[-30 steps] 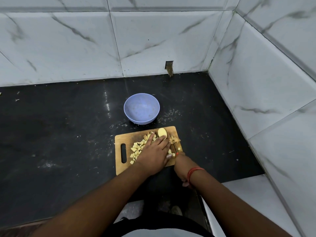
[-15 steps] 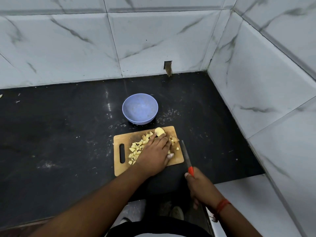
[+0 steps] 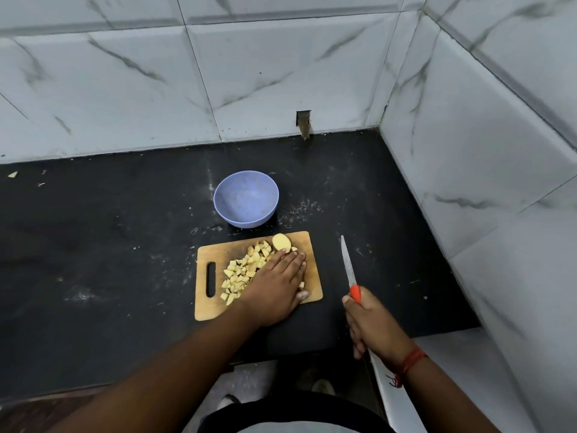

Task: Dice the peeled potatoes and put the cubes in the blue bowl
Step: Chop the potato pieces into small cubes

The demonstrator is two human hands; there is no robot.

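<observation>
On the wooden board [image 3: 215,310] in front of us, our left hand [image 3: 274,285] lies flat with its fingers straight and close together, pressing down on the potato cubes [image 3: 242,271] beside the pile, fingertips just short of the uncut potato piece [image 3: 281,242] at the far edge. A second ago our right hand [image 3: 371,323] had the knife [image 3: 349,267] down on the board next to that hand; now we have drawn it off to the right, and the blade points away over the black counter [image 3: 109,245], well apart from the board. The right fingers are curled tight round the orange handle. We judge that the cutting has paused and that we are gathering the cubes for moving. The blue bowl [image 3: 246,199] stands just beyond the board, with no cubes in it, so the transfer is not yet begun.
</observation>
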